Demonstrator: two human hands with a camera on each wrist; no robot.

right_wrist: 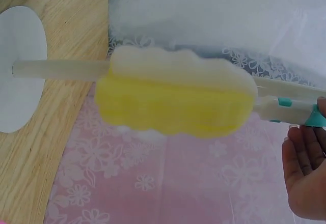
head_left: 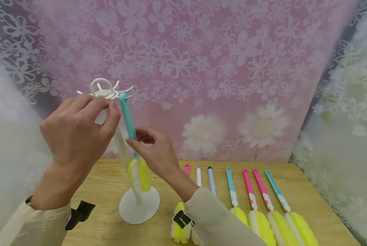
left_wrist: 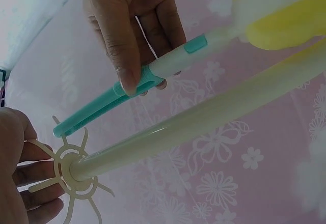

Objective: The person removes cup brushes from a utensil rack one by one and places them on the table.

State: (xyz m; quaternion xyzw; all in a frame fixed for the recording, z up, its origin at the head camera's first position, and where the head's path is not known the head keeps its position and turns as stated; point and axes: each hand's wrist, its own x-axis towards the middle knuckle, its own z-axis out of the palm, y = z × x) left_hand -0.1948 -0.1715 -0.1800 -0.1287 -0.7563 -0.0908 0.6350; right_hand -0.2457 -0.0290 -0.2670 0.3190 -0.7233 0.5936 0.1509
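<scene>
A white stand (head_left: 120, 145) with a ring of thin hooks at its top rises from a round base (head_left: 131, 213). My left hand (head_left: 79, 126) pinches the hook ring (left_wrist: 57, 170) at the top, its fingers curled about the hooks in the left wrist view. My right hand (head_left: 155, 148) holds a sponge brush (head_left: 128, 116) by its teal handle, thumb on one side and fingers on the other. The handle's holed end overlaps one hook tip. Below it, the yellow and white sponge head (right_wrist: 178, 99) hangs downward beside the pole.
On the wooden table (head_left: 100, 191), more sponge brushes lie in a row to the right, with teal handles (head_left: 229, 179) and pink handles (head_left: 248, 181). My right sleeve (head_left: 223, 215) covers part of the row. A pink flowered curtain (head_left: 202, 68) hangs behind the table.
</scene>
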